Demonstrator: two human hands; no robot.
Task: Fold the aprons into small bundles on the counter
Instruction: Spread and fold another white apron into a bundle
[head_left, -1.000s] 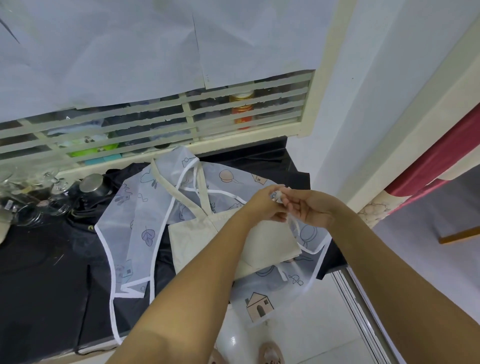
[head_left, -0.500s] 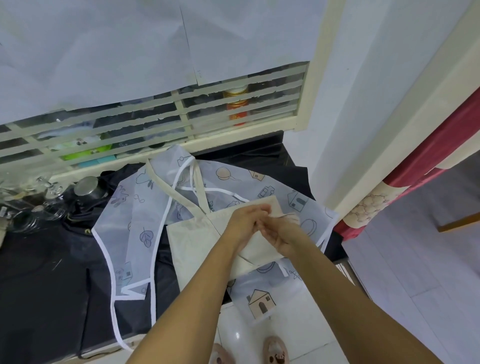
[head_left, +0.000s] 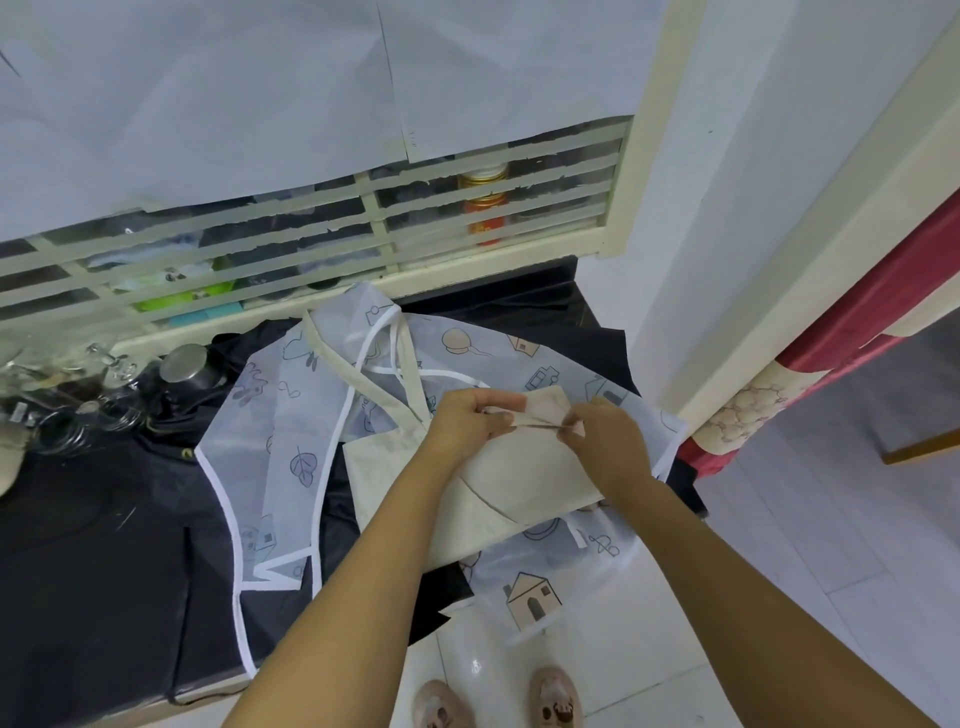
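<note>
A beige cloth apron (head_left: 524, 467) lies on the counter, partly folded, its neck straps running up to the left. Under it spreads a translucent white apron (head_left: 291, 426) with printed houses and leaves, white-edged, its lower part hanging over the counter's front. My left hand (head_left: 467, 421) and my right hand (head_left: 602, 441) are close together above the beige apron's far right corner. Both pinch a narrow beige strap (head_left: 540, 422) stretched between them.
A black cloth (head_left: 93, 561) covers the counter. Glass jars (head_left: 78, 405) and a metal lid (head_left: 184, 361) stand at the back left. A slatted window (head_left: 363, 223) is behind, a white wall at right, a red curtain (head_left: 810, 358) beyond. My feet (head_left: 498, 701) stand on white tiles.
My hands dropped from above the aprons down onto the beige apron, then drew slightly apart, pulling the beige strap taut between them. The view shifted a little.
</note>
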